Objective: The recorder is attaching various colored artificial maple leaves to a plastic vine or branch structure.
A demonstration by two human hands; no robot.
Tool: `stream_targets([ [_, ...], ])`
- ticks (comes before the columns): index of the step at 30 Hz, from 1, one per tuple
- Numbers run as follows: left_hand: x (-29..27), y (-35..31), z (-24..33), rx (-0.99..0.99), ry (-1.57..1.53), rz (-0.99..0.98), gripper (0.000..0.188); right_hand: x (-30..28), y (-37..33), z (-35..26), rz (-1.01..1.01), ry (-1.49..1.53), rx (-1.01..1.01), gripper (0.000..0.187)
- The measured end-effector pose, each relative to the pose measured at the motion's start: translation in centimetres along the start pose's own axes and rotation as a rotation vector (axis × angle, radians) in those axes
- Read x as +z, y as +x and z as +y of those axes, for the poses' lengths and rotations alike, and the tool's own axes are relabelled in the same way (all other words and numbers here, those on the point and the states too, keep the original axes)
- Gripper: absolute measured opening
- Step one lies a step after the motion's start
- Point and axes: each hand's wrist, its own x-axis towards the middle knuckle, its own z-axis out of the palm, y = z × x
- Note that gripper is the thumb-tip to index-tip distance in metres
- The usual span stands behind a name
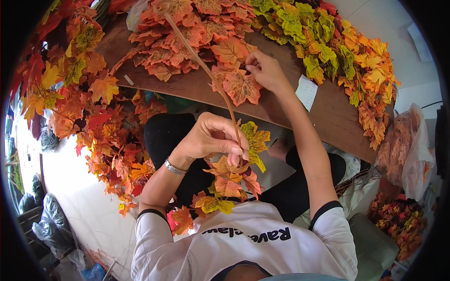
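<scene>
My left hand is closed in a pinch around a thin brown stem that rises over the table. Below those fingers, a garland of artificial maple leaves in orange and yellow-green hangs across my lap and shirt. At the table's near side, my right hand has its thumb and fingers together on the edge of an orange artificial maple leaf. Another orange leaf lies just beneath it, over the table edge. Behind them is a heap of orange-red leaves.
The brown wooden table also bears yellow-green leaves, yellow-orange leaves and a white paper slip. Leaf garlands hang at the left. A clear plastic bag of leaves stands at the right, dark bags at lower left.
</scene>
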Motion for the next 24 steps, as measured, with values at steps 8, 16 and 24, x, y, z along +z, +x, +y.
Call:
stream_targets([
  [8,0.4,0.3,0.1,-0.009,0.013,0.023,0.006,-6.8,2.6,-2.7,-0.494,0.613,0.146,0.024],
  [16,0.3,0.4,-0.2,0.023,-0.024,0.062,0.008,-7.4,5.3,-0.9,-0.362,0.53,0.141,0.023],
  [24,0.4,0.2,-0.3,0.009,0.0,0.061,0.009,-5.2,3.3,1.2,-0.303,0.276,0.187,0.021],
])
